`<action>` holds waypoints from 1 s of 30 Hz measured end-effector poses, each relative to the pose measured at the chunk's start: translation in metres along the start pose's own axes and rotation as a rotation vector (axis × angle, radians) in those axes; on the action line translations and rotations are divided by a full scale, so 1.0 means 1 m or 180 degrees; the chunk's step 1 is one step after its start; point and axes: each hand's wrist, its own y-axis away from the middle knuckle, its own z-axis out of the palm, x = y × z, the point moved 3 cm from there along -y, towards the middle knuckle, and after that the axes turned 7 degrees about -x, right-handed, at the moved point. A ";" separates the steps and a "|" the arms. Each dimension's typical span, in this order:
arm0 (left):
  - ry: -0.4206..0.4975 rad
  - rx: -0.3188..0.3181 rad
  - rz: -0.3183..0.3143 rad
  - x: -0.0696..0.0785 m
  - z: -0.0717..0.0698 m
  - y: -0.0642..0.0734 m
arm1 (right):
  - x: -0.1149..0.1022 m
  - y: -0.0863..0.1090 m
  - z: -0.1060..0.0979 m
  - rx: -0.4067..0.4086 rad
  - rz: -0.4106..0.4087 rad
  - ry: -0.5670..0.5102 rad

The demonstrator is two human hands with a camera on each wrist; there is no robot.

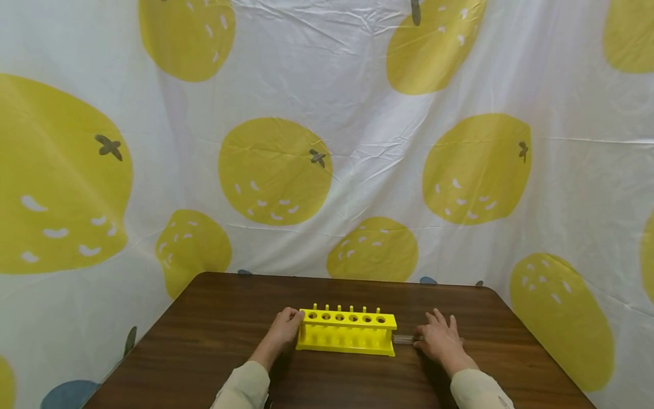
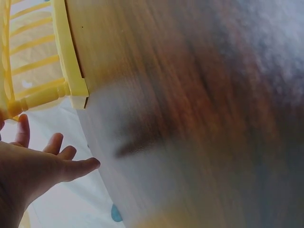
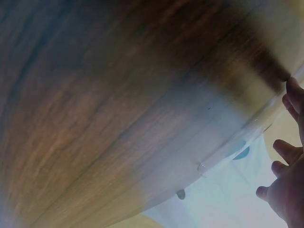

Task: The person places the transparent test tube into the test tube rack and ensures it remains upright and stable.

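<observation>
Starting at the far left, a white cloth (image 1: pixel 378 85) printed with big yellow fruits (image 1: pixel 276 170) hangs there and runs across behind the brown wood-grain worktop (image 1: pixel 204 341). Near the front edge of the head view, a pale sleeve (image 1: pixel 245 386) leads up to the left hand (image 1: pixel 286 328). Its grip is closed on the left end of the yellow rack (image 1: pixel 347 324), up at the top plate; in the left wrist view the other fingers (image 2: pixel 78 168) spread loosely away from it.

The rack stands upright on the worktop, its long side facing the person. The top plate has 6 round holes (image 1: pixel 339 317) in 1 row, and 6 short pegs (image 1: pixel 339 308) rise along the back.

Just beside the rack's right end is a clear tube (image 1: pixel 403 339), lying sideways, roughly in line with the rack. Whether it rests on the worktop or is slightly raised, I cannot tell. The right hand (image 1: pixel 441 339) comes over it, its grip pinching the tube between thumb and finger, the remaining fingers fanned out. The right wrist view shows 1 ring-like tube end. Last comes the right sleeve (image 1: pixel 480 389), also pale.
</observation>
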 end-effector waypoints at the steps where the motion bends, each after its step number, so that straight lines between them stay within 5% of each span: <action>1: 0.0023 0.0000 -0.0005 0.000 0.000 0.000 | 0.000 0.000 0.000 -0.0012 0.0000 0.0022; 17: 0.0145 0.0014 -0.0007 0.000 0.001 0.001 | 0.000 0.001 -0.009 0.0319 -0.0099 0.0234; 30: 0.0111 0.0052 0.0044 0.000 0.001 0.001 | -0.003 0.002 -0.022 0.0718 -0.0022 -0.0151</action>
